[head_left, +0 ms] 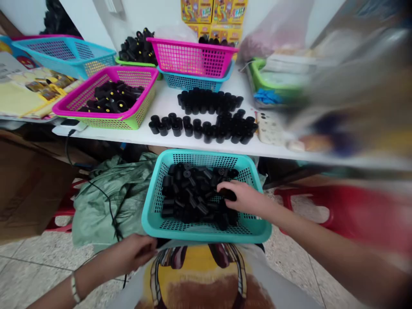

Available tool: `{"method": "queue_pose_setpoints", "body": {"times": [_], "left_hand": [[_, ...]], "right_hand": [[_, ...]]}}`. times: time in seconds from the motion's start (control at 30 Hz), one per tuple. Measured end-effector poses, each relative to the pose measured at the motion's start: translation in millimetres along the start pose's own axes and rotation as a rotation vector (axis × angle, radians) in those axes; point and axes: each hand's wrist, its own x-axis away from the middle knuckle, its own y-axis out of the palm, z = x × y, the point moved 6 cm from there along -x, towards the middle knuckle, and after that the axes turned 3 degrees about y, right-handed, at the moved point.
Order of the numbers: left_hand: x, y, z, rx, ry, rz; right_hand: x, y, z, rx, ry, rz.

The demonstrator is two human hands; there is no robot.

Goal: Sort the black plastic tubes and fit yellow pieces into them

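Observation:
A turquoise basket point(206, 235) sits in front of me, full of loose black cylindrical plastic parts point(193, 193). My right hand point(244, 197) reaches into its right side, with thumb and fingers closed around one black cylindrical part point(228, 194). Below the basket's front left corner is my left hand point(138, 253), its fingers curled in. A dark patch shows by those fingertips, and I cannot make out what they hold, if anything. On the white table beyond, similar black cylinders point(207, 131) stand upright in close rows, with a second group point(209, 101) behind.
A pink basket point(104, 116) holds black parts with yellow dots. Behind are stacked pink point(193, 56) and blue point(193, 81) baskets and yellow boxes point(214, 10). A blurred person point(354, 86) is at the right, near a red stool point(341, 210). Green sacking point(112, 201) and a black cable lie left.

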Motion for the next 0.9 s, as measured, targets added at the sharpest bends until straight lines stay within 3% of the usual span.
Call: {"method": "queue_pose_setpoints", "body": {"times": [0.07, 0.23, 0.33, 0.4, 0.47, 0.53, 0.63, 0.77, 0.9], "left_hand": [[0.9, -0.4, -14.8, -0.135, -0.027, -0.027], [9.1, -24.9, -38.9, -0.172, -0.247, -0.02], [14.4, -54.3, -20.7, -0.172, -0.331, 0.012], [8.8, -70.4, 13.5, -0.07, -0.264, 0.127], [-7.3, -75.2, 59.3, 0.173, -0.074, 0.279], [-32.0, -66.2, 99.2, 0.437, 0.085, 0.355], [-75.9, -37.2, 141.2, 0.427, 0.247, 0.213], [-108.1, -22.4, 152.8, 0.24, 0.291, 0.124], [-113.5, -30.4, 148.2, 0.357, 0.281, 0.15]], "right_hand": [[-0.4, -14.3, 4.9, -0.157, 0.01, 0.057], [6.4, -24.7, 13.5, -0.795, 0.173, 0.005], [11.8, -30.4, 6.8, -1.088, 0.199, 0.074], [13.9, -35.0, -2.7, -1.194, 0.181, 0.143], [14.9, -39.9, -18.1, -1.206, 0.117, 0.205], [16.4, -44.2, -38.9, -1.086, 0.031, 0.251], [22.4, -50.6, -71.8, -0.768, -0.09, 0.346], [33.3, -61.0, -97.2, -0.526, -0.211, 0.469], [37.9, -71.7, -84.8, -0.581, -0.207, 0.507]]}}
